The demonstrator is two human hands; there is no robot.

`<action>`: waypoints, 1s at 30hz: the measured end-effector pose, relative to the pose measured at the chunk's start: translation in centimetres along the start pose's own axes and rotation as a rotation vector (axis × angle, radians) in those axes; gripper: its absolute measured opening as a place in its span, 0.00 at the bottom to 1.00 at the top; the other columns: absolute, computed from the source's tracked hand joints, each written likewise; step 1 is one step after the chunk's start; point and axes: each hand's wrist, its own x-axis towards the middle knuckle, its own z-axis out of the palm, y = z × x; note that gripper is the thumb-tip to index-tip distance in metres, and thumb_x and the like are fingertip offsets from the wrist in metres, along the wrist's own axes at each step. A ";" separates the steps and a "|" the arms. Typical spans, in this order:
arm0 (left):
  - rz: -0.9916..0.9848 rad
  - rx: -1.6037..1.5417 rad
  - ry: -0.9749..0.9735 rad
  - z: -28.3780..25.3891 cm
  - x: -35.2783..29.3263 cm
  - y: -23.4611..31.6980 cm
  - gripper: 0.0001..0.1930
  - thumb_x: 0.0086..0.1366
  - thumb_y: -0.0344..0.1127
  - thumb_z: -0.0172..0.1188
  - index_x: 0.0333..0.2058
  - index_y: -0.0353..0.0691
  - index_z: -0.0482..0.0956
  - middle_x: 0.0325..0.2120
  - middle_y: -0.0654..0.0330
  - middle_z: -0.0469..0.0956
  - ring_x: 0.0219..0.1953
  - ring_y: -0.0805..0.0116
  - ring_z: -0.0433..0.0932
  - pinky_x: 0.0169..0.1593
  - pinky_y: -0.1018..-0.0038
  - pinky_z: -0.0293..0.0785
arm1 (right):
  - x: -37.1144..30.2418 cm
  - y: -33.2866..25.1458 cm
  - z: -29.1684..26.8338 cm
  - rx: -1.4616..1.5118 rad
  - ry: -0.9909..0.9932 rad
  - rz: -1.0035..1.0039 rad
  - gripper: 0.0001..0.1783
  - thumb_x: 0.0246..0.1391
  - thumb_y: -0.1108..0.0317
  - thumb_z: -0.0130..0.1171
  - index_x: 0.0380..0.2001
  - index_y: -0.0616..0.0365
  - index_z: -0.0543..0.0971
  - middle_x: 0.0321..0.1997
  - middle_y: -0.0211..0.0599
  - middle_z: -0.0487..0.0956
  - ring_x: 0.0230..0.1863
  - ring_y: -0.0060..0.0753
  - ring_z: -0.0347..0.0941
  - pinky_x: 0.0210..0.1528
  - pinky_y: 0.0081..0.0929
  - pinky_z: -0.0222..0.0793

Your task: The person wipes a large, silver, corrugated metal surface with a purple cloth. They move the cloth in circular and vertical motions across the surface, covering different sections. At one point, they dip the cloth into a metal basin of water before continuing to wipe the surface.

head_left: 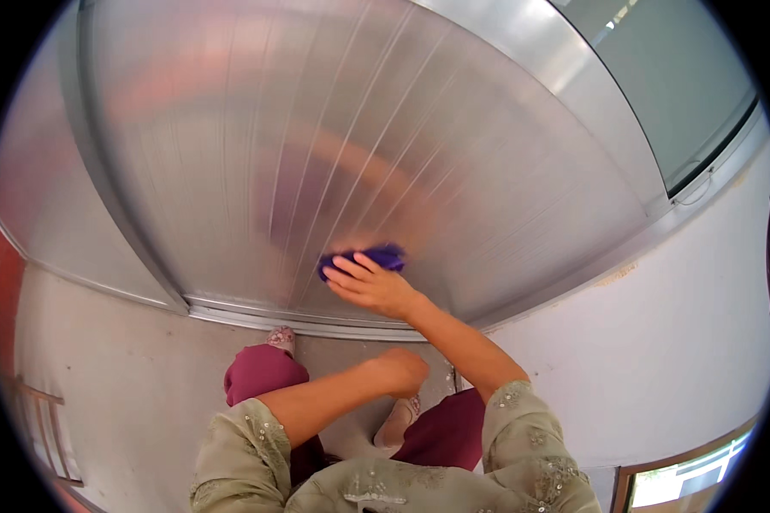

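A bunched purple cloth is pressed against the ribbed silver metal door panel. My right hand lies over the cloth, its fingers wrapped on it low on the panel. Part of the cloth sticks out past the fingers, and the palm side is hidden. Closer to my body, my left hand is curled in a loose fist, apart from the panel. No object shows in it, though its fingers are mostly turned out of sight.
A metal track runs along the panel's foot, close to my patterned shoe. An upright metal frame stands at the left. Greenish glass fills the upper right, beside a white wall. A wood-framed pane is at the lower right.
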 end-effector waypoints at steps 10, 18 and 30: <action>0.027 -0.060 0.095 1.0 -0.4 0.5 0.11 0.49 0.35 0.60 0.30 0.36 0.82 0.32 0.47 0.80 0.36 0.50 0.80 0.38 0.59 0.76 | 14.1 12.6 -15.3 -0.329 0.951 0.265 0.18 0.43 0.72 0.57 0.42 0.55 0.77 0.54 0.39 0.71 0.57 0.50 0.62 0.55 0.44 0.58; 0.026 -0.046 0.128 1.6 -0.3 0.0 0.10 0.50 0.32 0.56 0.30 0.36 0.82 0.33 0.47 0.80 0.38 0.52 0.80 0.40 0.61 0.76 | 6.4 0.5 0.0 -0.056 0.238 -0.005 0.20 0.48 0.66 0.53 0.47 0.53 0.75 0.58 0.32 0.68 0.61 0.42 0.60 0.62 0.44 0.54; 0.056 -0.060 0.141 1.8 -0.3 0.3 0.10 0.48 0.32 0.58 0.29 0.34 0.82 0.31 0.46 0.80 0.35 0.50 0.80 0.39 0.60 0.76 | 17.1 11.7 -15.9 -0.298 0.907 0.261 0.20 0.45 0.72 0.53 0.45 0.54 0.76 0.54 0.41 0.70 0.57 0.51 0.62 0.56 0.50 0.57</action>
